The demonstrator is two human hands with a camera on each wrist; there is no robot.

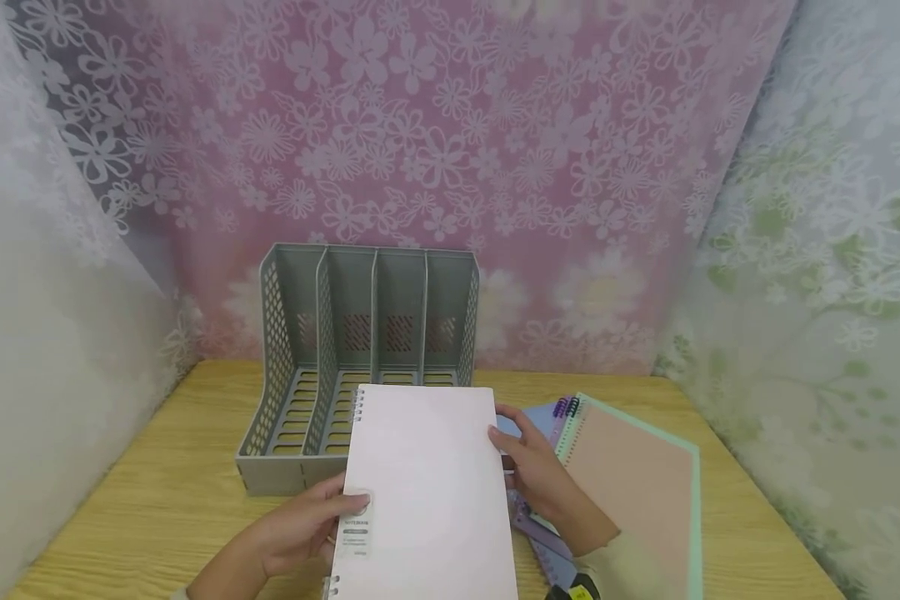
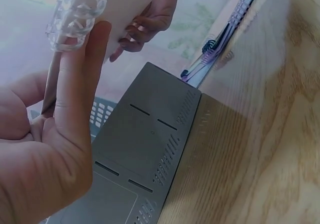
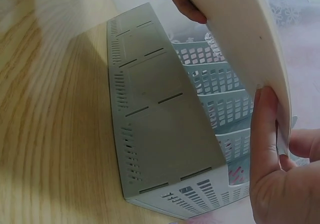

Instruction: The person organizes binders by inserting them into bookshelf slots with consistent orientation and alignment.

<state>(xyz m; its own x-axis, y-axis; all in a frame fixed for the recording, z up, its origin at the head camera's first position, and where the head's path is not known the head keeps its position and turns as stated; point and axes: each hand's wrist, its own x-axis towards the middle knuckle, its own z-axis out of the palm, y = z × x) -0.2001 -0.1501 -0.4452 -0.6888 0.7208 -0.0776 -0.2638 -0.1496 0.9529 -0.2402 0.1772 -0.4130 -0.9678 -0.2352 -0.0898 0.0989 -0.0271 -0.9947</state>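
A white spiral notebook [image 1: 427, 483] is held up in front of a grey file organizer [image 1: 288, 473] with upright compartments. My left hand [image 1: 300, 525] grips its coil-bound left edge, the thumb lying over a printed label [image 1: 357, 533] on the cover. On the opposite edge, my right hand [image 1: 532, 462] pinches the notebook between thumb and fingers. In the left wrist view the clear coil [image 2: 82, 16] shows just above the left fingers. The right wrist view shows the notebook's pale back [image 3: 240, 39] above the organizer's front.
To the right on the wooden table [image 1: 750, 517] lie overlapping spiral notebooks, the top one a tan notebook with a mint border [image 1: 637, 483], beside a blue-purple one [image 1: 551, 554]. Flowered curtains [image 1: 450, 150] close off the back and sides.
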